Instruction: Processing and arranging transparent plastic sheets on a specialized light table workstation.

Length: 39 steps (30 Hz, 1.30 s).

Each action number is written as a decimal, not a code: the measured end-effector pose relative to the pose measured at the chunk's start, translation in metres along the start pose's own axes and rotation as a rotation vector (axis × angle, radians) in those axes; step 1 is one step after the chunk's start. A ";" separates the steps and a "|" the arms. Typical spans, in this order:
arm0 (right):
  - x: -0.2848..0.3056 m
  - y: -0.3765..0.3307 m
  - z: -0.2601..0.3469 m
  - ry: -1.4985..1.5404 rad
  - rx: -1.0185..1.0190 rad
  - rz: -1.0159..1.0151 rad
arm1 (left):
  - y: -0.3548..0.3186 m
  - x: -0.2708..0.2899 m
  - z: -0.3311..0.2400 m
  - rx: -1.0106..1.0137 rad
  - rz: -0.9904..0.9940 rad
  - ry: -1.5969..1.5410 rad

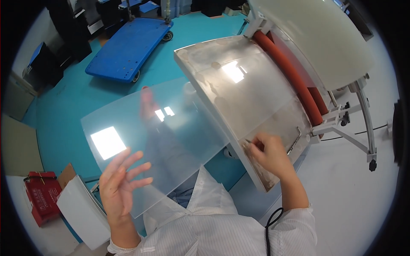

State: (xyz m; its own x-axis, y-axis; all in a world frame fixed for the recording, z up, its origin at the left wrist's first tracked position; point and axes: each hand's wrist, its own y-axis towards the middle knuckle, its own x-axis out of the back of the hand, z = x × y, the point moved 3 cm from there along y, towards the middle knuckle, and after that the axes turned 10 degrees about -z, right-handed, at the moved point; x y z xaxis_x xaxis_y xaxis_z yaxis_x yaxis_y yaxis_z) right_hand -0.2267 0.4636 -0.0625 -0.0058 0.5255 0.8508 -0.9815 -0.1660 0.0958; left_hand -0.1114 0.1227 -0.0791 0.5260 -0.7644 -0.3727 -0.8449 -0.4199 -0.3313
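My left hand (121,179) supports the clear plastic sheet (158,136) with open fingers, my right hand (269,153) pinches its corner on the metal surface (239,85) — I keep it level, unbent.

Machine tray (239,85) sits right of centre, roller (290,74) along its far-right edge, raised lid (316,38) behind that. Clear sheet (149,136) lies half on the tray, overhanging left over the floor (55,115); left hand (121,181) at its near-left edge, right hand (269,153) on the tray's near corner. Cart (128,47) on floor far left behind the sheet; red case (42,198) and white box (83,211) near left.
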 end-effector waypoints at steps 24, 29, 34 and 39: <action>-0.066 0.041 -0.028 0.656 -0.052 -0.253 | 0.006 0.005 0.058 0.089 -0.044 -0.068; -0.056 0.043 -0.016 0.633 -0.042 -0.287 | 0.014 0.004 0.070 0.090 -0.083 -0.076; -0.056 0.043 -0.021 0.684 -0.045 -0.246 | 0.027 -0.014 0.080 0.101 -0.060 -0.070; -0.054 0.042 -0.019 0.643 -0.044 -0.324 | 0.043 -0.035 0.097 0.162 0.080 -0.135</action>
State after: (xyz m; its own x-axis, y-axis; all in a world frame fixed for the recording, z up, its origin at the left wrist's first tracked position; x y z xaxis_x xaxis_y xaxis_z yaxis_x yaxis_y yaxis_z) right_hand -0.2715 0.4444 -0.1146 0.1888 0.9321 0.3090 -0.9596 0.1082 0.2599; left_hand -0.1565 0.1784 -0.1642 0.4749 -0.7153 -0.5126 -0.8639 -0.2678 -0.4266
